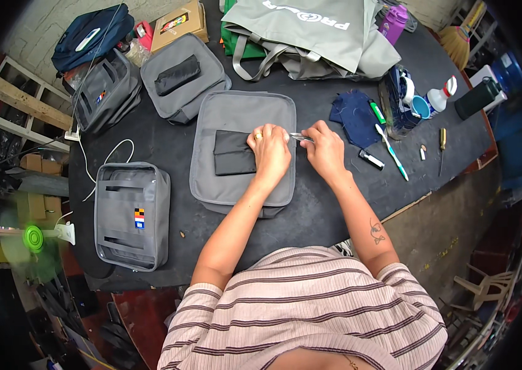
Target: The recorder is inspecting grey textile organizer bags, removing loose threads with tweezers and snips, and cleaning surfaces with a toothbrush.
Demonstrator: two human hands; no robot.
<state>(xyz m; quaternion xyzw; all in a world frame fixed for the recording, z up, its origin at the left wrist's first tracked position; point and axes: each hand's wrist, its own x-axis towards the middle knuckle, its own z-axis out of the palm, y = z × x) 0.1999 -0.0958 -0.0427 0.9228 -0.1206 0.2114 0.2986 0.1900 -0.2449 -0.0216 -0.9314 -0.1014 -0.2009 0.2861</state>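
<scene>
a gray case (pixel 242 111) is laid flat on the black table (pixel 316 219), and a folded black packet (pixel 229 153) is set near the middle of its upper face. the packet's three o'clock end is covered by the left hand (pixel 267 151), so the packet lies at nine o'clock from those fingers, directly beside and partly beneath them. the left fingers are curled and bunched together, with a ring worn on one; whether anything is pinched between their tips cannot be told, as the undersides are hidden.

at three o'clock from the left hand, just past the case's edge, the right hand (pixel 326 151) is held with thumb and fingers closed around a small metal tool (pixel 300 136). its shiny end is pointed toward nine o'clock, close to the left fingertips; whether they are touched by it cannot be made out.

from the central case, a clear-topped gray case (pixel 122 197) is seen at eight o'clock, and another gray case (pixel 202 52) bearing a second black packet (pixel 178 75) at eleven. gray bags (pixel 310 37) are heaped at one o'clock. toward three o'clock, a navy cloth (pixel 353 120), a toothbrush (pixel 393 154) and a screwdriver (pixel 442 139) are laid out.
</scene>
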